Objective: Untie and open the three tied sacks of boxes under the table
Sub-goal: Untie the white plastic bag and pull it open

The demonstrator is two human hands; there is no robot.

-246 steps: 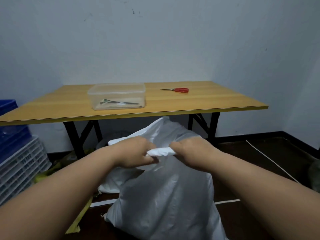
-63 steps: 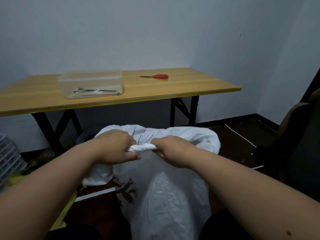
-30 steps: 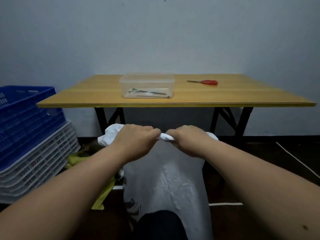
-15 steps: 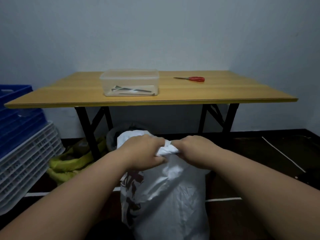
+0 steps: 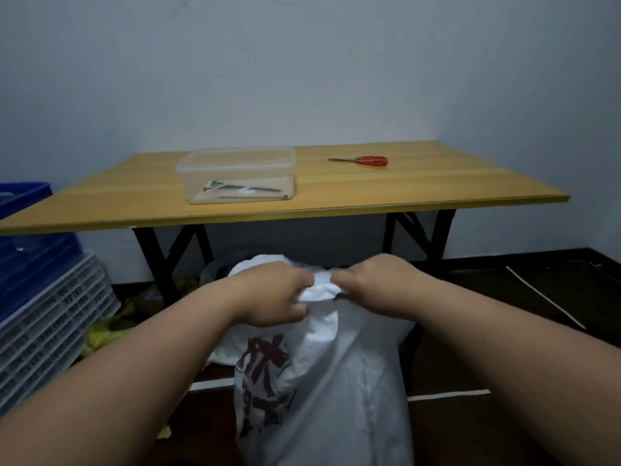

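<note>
Both hands at the bunched neck of a white sack (image 5: 336, 381), near side of the table (image 5: 437, 193).
L hand (image 5: 272, 297) & R hand (image 5: 373, 285), knuckles up, fingers curled tight round the neck; forearms converge from near L & R.

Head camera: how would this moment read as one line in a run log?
step: untying | left hand grips bunched neck of white sack | right hand grips it too | sack mouth closed

One head-worn view — looking forward and down, close over the hands, toward the table (image 5: 437, 193).
</note>
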